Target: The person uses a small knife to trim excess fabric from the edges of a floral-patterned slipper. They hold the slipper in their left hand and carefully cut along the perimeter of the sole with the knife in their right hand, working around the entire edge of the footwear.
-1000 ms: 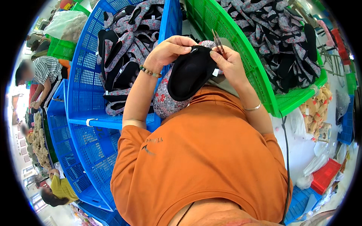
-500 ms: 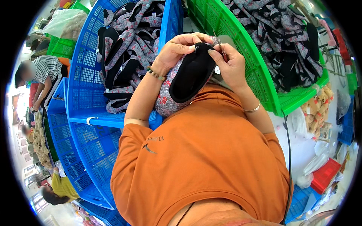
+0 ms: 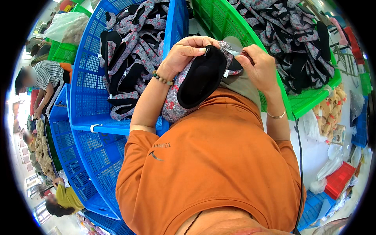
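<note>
My left hand (image 3: 186, 53) is closed on the far end of a slipper (image 3: 176, 105), grey with small red flowers and a black lining. Its dark opening faces up, and its near end rests by my orange shirt. My right hand (image 3: 259, 66) is closed around a small cutting tool, apparently thread snips (image 3: 233, 52), whose silvery pointed end reaches left to the slipper's far edge. The tool's handle is mostly hidden in my fingers. Below the blade, part of a second flowered slipper (image 3: 235, 67) with a white tag shows over my lap.
On the left, a blue crate (image 3: 84, 111) holds many similar slippers. A green crate (image 3: 288, 105) on the right holds more. Empty-looking blue crates (image 3: 94, 156) are stacked nearer. A black cable (image 3: 300, 156) hangs at my right. Co-workers (image 3: 47, 78) are at the far left.
My right hand has moved right, away from the slipper's edge and my left hand, with the tool's blade turned to point left. My left hand keeps its hold on the slipper.
</note>
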The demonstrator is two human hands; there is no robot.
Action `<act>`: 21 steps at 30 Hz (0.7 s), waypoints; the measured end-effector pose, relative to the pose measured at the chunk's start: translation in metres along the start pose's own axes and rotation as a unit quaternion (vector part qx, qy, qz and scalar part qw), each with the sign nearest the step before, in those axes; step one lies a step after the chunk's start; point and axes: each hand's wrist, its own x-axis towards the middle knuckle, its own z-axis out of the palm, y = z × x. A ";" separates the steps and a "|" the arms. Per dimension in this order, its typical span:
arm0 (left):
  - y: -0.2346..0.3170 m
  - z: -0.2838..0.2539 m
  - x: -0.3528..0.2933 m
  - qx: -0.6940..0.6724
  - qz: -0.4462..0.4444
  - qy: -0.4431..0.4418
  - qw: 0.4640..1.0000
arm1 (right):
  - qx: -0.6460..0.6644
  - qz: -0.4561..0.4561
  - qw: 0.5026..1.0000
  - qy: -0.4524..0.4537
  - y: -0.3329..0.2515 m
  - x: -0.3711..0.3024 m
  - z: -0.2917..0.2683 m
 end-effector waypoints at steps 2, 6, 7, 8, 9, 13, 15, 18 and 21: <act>-0.001 -0.001 0.001 -0.004 -0.006 -0.008 1.000 | -0.036 -0.055 0.997 -0.029 0.008 0.004 -0.008; -0.004 0.002 0.003 -0.007 0.005 0.006 1.000 | -0.094 -0.127 0.987 -0.028 0.010 0.011 -0.007; -0.003 0.003 0.002 -0.005 0.002 0.014 1.000 | -0.109 -0.139 0.984 -0.024 0.011 0.013 -0.006; -0.002 0.004 0.002 -0.004 0.000 0.022 1.000 | -0.124 -0.151 0.981 -0.020 0.011 0.015 -0.006; -0.002 0.005 0.002 -0.004 0.000 0.024 1.000 | -0.138 -0.164 0.977 -0.017 0.011 0.017 -0.006; -0.004 0.002 0.001 -0.011 0.002 0.024 1.000 | -0.172 -0.182 0.968 -0.032 0.009 0.021 -0.009; -0.005 0.001 0.001 -0.018 -0.004 0.021 1.000 | -0.184 -0.188 0.964 -0.038 0.011 0.022 -0.009; -0.003 0.002 0.002 -0.019 -0.014 0.019 1.000 | -0.192 -0.189 0.962 -0.034 0.011 0.023 -0.010; -0.003 0.002 0.003 -0.006 -0.009 0.019 1.000 | -0.184 -0.188 0.964 -0.025 0.010 0.023 -0.009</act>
